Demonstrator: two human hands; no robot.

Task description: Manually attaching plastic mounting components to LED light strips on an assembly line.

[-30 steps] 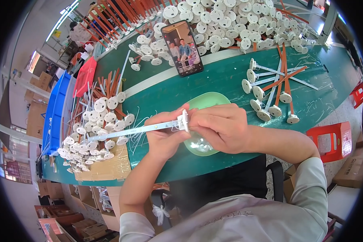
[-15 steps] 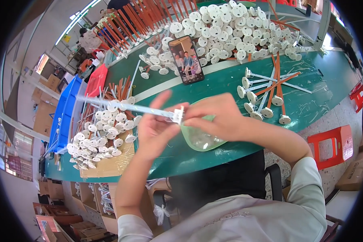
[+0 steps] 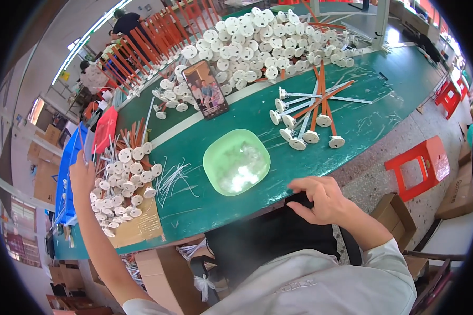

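Note:
My left hand (image 3: 82, 176) reaches far left, at the edge of a heap of white disc-headed sticks (image 3: 123, 181) lying on a cardboard sheet (image 3: 136, 230). Its fingers are closed around a thin white stick (image 3: 88, 144) that rises above them. My right hand (image 3: 320, 199) hovers at the front edge of the green table (image 3: 383, 94), fingers loosely apart and holding nothing. Between the hands stands a pale green bowl (image 3: 236, 161) with small white pieces in it. Loose thin white strips (image 3: 173, 178) lie left of the bowl.
A phone (image 3: 206, 89) leans upright behind the bowl. A big heap of white discs (image 3: 257, 47) fills the back. Orange and white sticks (image 3: 312, 113) lie at right. A blue crate (image 3: 68, 173) is left, red stools (image 3: 418, 163) right. People (image 3: 125, 22) work farther back.
Both hands held the long white stick together over the bowl. Now my left hand has swung out to the left heap and my right hand has let go and dropped to the table edge.

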